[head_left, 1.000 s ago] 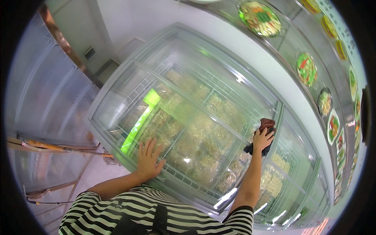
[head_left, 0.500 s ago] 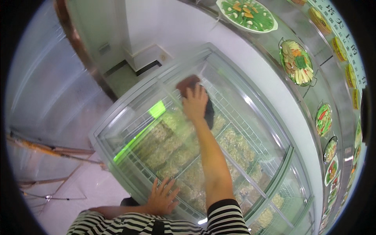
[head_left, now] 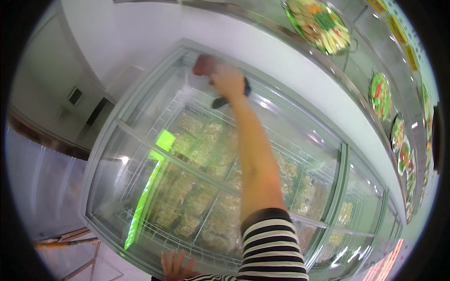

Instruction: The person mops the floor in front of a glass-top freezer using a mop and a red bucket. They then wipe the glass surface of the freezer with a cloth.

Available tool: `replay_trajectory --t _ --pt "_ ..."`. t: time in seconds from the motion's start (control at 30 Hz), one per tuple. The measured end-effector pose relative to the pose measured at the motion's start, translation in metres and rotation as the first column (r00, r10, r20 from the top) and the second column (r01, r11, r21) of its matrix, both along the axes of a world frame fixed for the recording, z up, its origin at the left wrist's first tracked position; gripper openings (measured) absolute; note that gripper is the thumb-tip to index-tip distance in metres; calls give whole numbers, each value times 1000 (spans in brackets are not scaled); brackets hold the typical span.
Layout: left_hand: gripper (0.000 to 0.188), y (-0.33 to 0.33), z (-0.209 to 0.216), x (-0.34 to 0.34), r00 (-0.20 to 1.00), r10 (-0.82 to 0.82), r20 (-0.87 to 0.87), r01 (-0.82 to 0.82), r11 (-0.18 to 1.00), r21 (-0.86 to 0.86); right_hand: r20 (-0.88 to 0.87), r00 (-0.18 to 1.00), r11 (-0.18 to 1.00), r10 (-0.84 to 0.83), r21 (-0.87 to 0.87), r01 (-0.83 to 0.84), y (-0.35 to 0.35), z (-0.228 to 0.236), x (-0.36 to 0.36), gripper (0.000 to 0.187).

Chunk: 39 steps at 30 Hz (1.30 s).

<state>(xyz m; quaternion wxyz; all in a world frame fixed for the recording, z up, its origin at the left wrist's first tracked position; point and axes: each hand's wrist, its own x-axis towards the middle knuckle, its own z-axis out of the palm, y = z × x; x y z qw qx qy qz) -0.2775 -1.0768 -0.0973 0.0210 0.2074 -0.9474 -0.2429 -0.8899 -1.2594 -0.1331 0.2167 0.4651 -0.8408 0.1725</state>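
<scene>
My right hand (head_left: 228,82), blurred by motion, presses a dark red and black cloth (head_left: 204,65) onto the glass top (head_left: 276,105) of a chest freezer near its far edge. The cloth's dark part shows on both sides of the hand. That arm, in a black-and-white striped sleeve, reaches across the glass. At the near edge, my left hand (head_left: 177,268) rests on the freezer with its fingers spread, partly cut off by the picture's lower rim. Under the glass, several clear bags of pale food (head_left: 190,201) lie in white wire baskets (head_left: 211,255).
A bright green strip (head_left: 140,210) runs along the freezer's left part. Beyond the freezer, a metal shelf (head_left: 262,25) carries several plates of vegetables (head_left: 380,96). A white wall (head_left: 136,28) stands behind, and a translucent curtain (head_left: 37,187) hangs at left.
My right hand and the cloth have moved farther off, toward the freezer's far edge. The view has shifted and turned, and my left hand now sits lower in the picture.
</scene>
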Motion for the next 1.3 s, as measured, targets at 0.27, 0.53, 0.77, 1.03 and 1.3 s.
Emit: replay_trajectory --t 0.27,0.53,0.77,1.03,1.3 --pt "48 -3 -13 8 994 -101 -45 94 986 -135 -157 885 898 -438 -28 439 409 30 -39 37" --pt "52 -1 15 -10 989 -144 -36 139 984 -109 -115 532 527 -839 72 847 531 16 41 40" --pt "58 7 21 -5 984 -140 -112 130 988 -88 -10 651 650 -759 26 759 547 25 180 33" --pt "58 14 18 0 958 -174 -228 144 979 -144 -113 668 676 -736 -65 734 501 34 292 29" --pt "67 14 4 11 876 -66 -478 102 994 49 209 940 949 -270 -110 297 327 43 510 14"
